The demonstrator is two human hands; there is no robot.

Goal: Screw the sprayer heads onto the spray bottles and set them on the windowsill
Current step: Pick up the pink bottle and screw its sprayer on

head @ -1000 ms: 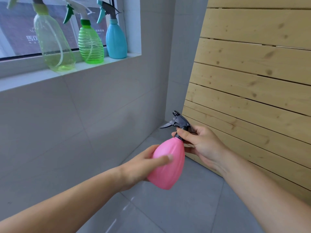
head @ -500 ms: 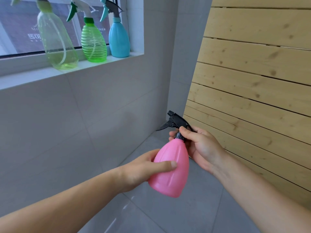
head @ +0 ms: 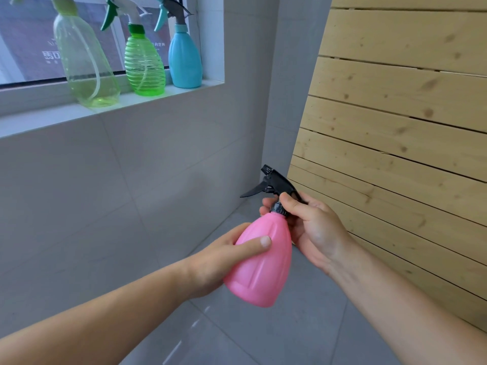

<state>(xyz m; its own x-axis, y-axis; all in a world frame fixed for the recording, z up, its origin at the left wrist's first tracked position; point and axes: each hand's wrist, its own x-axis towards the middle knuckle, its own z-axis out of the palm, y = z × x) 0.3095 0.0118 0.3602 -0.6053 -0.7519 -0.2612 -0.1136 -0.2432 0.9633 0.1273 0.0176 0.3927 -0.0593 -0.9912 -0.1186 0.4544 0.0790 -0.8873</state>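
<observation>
A pink spray bottle (head: 263,270) is held tilted in mid-air, low in the middle of the view. My left hand (head: 224,259) grips its body from the left, thumb across the front. A black sprayer head (head: 274,184) sits on the bottle's neck, trigger pointing left. My right hand (head: 311,227) pinches the black collar at the neck with thumb and fingers. On the windowsill (head: 39,119) at upper left stand three bottles with heads on: a pale yellow-green one (head: 84,67), a ribbed green one (head: 143,64) and a blue one (head: 184,59).
A grey tiled wall (head: 118,185) runs below the sill to a corner. A slatted pale wood panel (head: 395,127) leans on the right. Grey floor tiles (head: 263,338) lie underneath.
The bottle has risen slightly and tipped more upright. My right hand has shifted its grip round the collar at the neck. The view has moved a little closer to the sill.
</observation>
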